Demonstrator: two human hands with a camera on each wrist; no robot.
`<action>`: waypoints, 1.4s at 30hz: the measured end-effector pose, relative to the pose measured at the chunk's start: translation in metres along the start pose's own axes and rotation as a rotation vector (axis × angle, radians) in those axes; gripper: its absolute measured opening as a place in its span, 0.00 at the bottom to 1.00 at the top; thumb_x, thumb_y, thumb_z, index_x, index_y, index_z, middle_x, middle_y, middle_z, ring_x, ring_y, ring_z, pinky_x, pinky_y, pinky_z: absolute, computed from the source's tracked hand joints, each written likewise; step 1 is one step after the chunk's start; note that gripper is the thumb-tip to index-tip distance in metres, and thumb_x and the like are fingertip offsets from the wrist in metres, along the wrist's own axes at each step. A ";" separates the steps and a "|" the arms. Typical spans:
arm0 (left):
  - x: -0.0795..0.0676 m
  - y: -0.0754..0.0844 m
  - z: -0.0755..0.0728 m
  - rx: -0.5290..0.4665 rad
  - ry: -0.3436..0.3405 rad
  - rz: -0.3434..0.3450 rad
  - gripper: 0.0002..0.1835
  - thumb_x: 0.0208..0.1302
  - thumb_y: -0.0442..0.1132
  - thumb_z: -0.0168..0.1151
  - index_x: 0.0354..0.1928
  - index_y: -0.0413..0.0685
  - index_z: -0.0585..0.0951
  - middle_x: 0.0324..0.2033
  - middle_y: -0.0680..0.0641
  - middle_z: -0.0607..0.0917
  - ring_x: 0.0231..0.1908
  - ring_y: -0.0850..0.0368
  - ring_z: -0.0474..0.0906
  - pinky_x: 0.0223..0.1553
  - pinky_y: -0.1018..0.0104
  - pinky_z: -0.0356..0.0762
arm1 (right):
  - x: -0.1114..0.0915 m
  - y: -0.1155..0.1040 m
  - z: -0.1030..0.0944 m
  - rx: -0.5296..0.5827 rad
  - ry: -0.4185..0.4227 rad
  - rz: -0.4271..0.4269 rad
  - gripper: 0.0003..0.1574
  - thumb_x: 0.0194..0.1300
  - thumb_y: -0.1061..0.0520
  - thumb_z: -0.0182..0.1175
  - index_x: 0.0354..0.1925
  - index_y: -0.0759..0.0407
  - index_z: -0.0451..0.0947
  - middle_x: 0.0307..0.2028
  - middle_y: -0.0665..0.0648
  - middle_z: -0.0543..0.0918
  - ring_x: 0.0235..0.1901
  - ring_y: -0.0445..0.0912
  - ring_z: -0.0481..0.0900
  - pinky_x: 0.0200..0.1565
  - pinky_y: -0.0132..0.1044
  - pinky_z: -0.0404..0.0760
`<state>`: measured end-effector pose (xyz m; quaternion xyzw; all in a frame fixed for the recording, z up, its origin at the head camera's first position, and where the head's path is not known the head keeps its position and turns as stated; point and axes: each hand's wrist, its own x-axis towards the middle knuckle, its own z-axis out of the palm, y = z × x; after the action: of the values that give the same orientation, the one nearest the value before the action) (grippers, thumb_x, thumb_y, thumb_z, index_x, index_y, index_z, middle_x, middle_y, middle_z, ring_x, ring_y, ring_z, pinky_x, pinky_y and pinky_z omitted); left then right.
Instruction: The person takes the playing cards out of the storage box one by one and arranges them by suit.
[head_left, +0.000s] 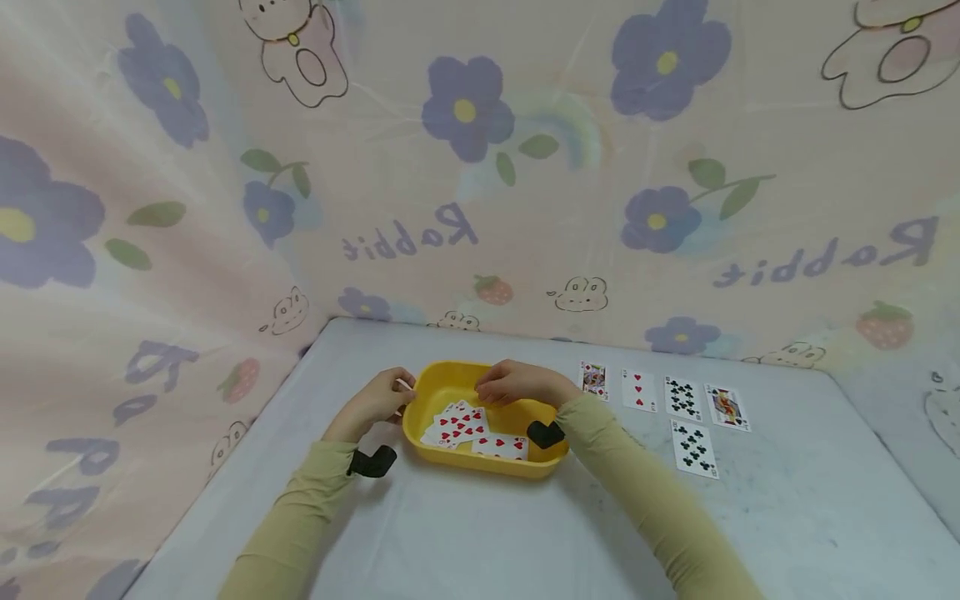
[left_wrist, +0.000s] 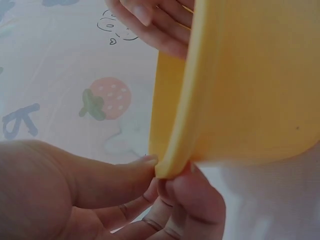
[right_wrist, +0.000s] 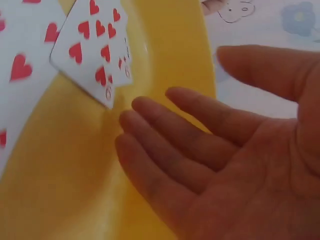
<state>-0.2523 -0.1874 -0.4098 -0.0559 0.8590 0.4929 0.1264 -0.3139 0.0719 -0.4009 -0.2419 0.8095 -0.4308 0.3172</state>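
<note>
Head view: yellow tray [head_left: 480, 466] held

The left hand [head_left: 377, 402] pinches its left end, likely for steadiness, toward the worktop's [head_left: 465, 542] far edge; the right hand [head_left: 525, 382], empty, fingers extended, hovers above, heart cards [head_left: 459, 424] lying inside the tray.

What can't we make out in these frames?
Head: exact count of heart cards in the yellow tray; they overlap.
Head: part of the tray's far rim; behind the right hand.
Left wrist: the cards; hidden by the tray's wall.
Right wrist: leftmost card; cut off by the left edge.
</note>
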 end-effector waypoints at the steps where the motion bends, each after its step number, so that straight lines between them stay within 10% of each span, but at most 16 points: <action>1: 0.001 0.000 0.000 0.000 -0.004 0.003 0.09 0.71 0.32 0.53 0.50 0.38 0.70 0.36 0.39 0.77 0.29 0.51 0.76 0.26 0.64 0.79 | 0.003 -0.001 0.003 -0.029 -0.002 0.011 0.23 0.70 0.53 0.55 0.56 0.66 0.75 0.49 0.59 0.77 0.50 0.52 0.77 0.53 0.41 0.76; 19: 0.000 0.003 -0.003 0.006 -0.022 0.008 0.08 0.70 0.32 0.52 0.49 0.38 0.70 0.37 0.39 0.78 0.28 0.52 0.76 0.28 0.62 0.80 | 0.017 -0.011 0.029 -0.124 -0.149 0.013 0.19 0.60 0.67 0.64 0.50 0.68 0.75 0.33 0.58 0.80 0.30 0.47 0.77 0.38 0.35 0.79; 32: 0.001 0.003 0.001 0.009 -0.026 0.013 0.09 0.71 0.32 0.52 0.50 0.37 0.70 0.38 0.38 0.79 0.31 0.49 0.77 0.27 0.64 0.79 | 0.014 -0.012 0.033 -0.188 -0.075 0.067 0.12 0.56 0.66 0.68 0.40 0.62 0.80 0.28 0.53 0.77 0.27 0.43 0.70 0.30 0.30 0.70; 42: -0.002 0.000 -0.001 0.004 -0.024 0.017 0.08 0.70 0.32 0.53 0.48 0.37 0.70 0.36 0.39 0.78 0.29 0.51 0.76 0.26 0.63 0.79 | -0.013 -0.011 0.008 -0.146 0.088 -0.050 0.04 0.58 0.67 0.65 0.34 0.64 0.80 0.27 0.56 0.82 0.33 0.59 0.80 0.39 0.47 0.81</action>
<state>-0.2510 -0.1878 -0.4087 -0.0427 0.8588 0.4930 0.1327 -0.2982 0.0701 -0.3911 -0.2653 0.8456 -0.3887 0.2520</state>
